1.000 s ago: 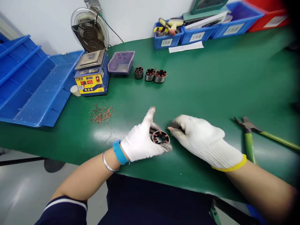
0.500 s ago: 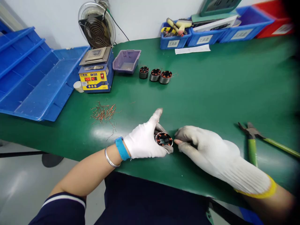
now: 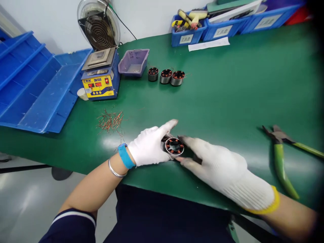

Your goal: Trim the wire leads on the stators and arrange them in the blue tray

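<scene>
Bright, even light from overhead fills the scene. The green table [image 3: 227, 94] shows pale glare patches near its front edge. Shadows under the left hand [image 3: 148, 146] and right hand [image 3: 222, 168] are short and soft. The right edge is dark and blurred, and the pliers [image 3: 279, 158] look soft. The table's edges bow.

The stator [image 3: 174, 147] is a small, squat ring, silvery outside, with copper-orange coils set round a dark hollow centre. Its open face points up, tipped slightly toward me. It sits low over the near edge of the green bench [image 3: 227, 101], cupped in my left hand [image 3: 148, 146], with my right hand [image 3: 217, 165] pinching its right side.
</scene>
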The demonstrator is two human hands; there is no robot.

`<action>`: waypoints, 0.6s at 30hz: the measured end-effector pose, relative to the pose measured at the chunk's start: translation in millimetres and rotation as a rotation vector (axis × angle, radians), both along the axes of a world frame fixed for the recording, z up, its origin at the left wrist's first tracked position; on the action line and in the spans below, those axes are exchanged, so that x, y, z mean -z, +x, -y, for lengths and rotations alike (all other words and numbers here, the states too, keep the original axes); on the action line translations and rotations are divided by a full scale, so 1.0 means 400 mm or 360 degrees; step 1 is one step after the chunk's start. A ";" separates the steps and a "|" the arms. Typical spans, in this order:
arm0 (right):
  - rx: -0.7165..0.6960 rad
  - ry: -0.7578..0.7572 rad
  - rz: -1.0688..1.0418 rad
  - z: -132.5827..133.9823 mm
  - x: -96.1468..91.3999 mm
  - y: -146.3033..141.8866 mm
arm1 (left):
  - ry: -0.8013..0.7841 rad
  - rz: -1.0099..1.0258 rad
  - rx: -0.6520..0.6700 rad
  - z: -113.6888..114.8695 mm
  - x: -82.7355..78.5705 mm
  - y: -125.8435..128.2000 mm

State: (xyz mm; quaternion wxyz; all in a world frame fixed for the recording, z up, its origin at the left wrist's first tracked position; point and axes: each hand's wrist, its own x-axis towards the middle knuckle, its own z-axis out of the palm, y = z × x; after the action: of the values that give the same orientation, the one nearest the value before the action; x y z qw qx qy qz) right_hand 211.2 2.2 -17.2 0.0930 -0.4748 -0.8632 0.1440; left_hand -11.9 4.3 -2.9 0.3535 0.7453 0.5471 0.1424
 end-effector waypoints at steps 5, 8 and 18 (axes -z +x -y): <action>0.0030 -0.0466 0.0120 -0.038 0.014 -0.011 | 0.0085 0.0108 0.0030 0.002 0.010 0.000; -0.0029 -0.0406 0.0042 -0.044 0.006 -0.002 | 0.0317 0.0214 -0.0001 0.016 0.010 0.018; -0.0021 -0.0861 -0.0226 -0.078 -0.054 0.021 | 0.0505 -0.0110 0.0118 0.038 -0.007 0.065</action>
State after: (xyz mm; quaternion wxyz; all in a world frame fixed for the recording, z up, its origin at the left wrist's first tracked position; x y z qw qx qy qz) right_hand 219.7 33.5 4.3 0.0223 -0.4653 -0.7879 0.4028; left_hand 14.1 -11.0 -0.2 0.2174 0.8159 0.5017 0.1882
